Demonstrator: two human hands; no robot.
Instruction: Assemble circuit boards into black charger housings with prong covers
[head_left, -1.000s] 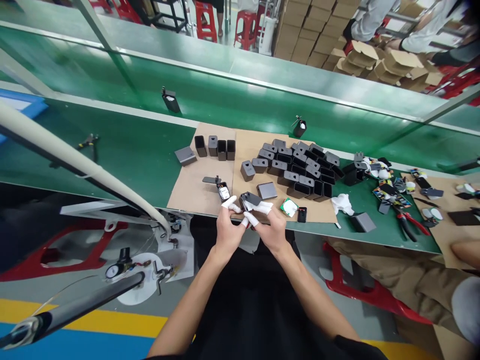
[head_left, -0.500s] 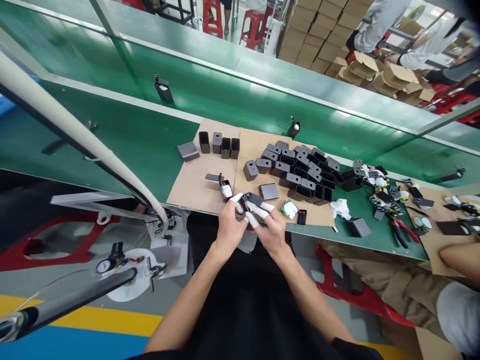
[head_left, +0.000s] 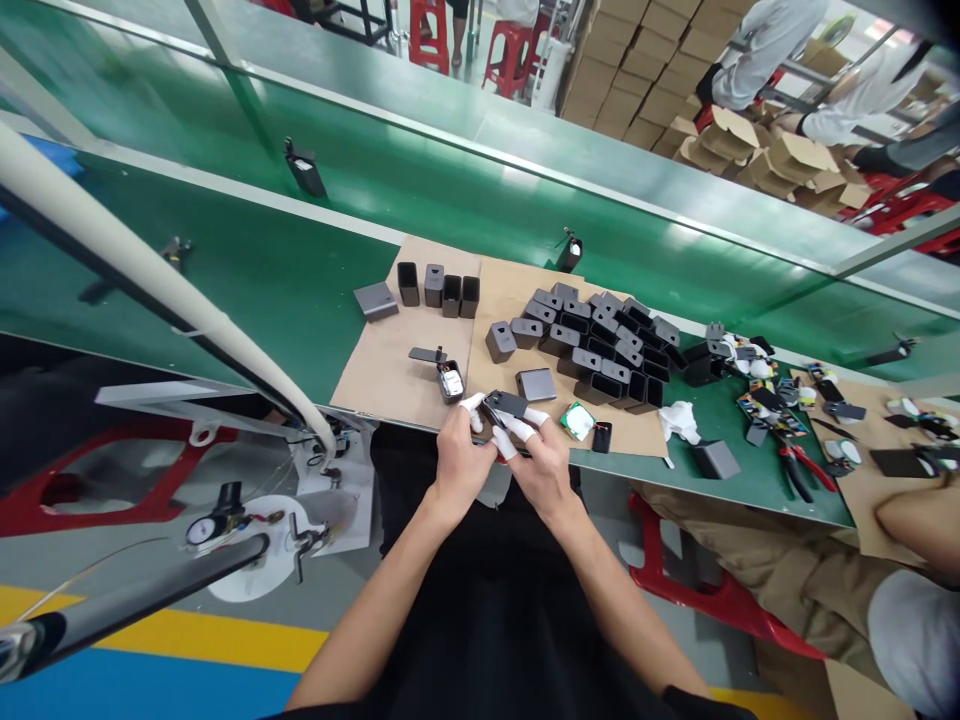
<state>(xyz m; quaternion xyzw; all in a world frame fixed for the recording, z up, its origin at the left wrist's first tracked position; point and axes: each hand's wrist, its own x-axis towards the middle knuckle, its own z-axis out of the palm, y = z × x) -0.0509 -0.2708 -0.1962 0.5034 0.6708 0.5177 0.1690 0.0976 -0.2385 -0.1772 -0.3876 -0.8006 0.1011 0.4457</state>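
Note:
Both hands, with white finger cots on several fingertips, hold a dark grey charger-like housing (head_left: 504,404) at the near edge of the bench. My left hand (head_left: 463,455) is closed on its left side. From the right, my right hand (head_left: 543,462) grips it with thumb and fingers; a flat dark piece shows on top, and the fingers hide the rest. Just left of the hands stands an open housing (head_left: 451,382) with a white part inside and a dark end plate sticking out. To the right lie a closed grey housing (head_left: 537,384), a green-and-white circuit board (head_left: 578,421) and a small black cover (head_left: 602,437).
Many empty housings (head_left: 592,335) crowd the cardboard (head_left: 420,330). A green conveyor belt (head_left: 420,190) runs behind, carrying dark units (head_left: 306,172). Red-handled pliers (head_left: 802,470) and loose circuit parts lie at right, near a co-worker's arm (head_left: 922,515). A pale hose (head_left: 187,260) crosses the left.
The units on the belt have shifted left. My hands stay nearly in place around the housing, with only slight movement of the fingers and the view.

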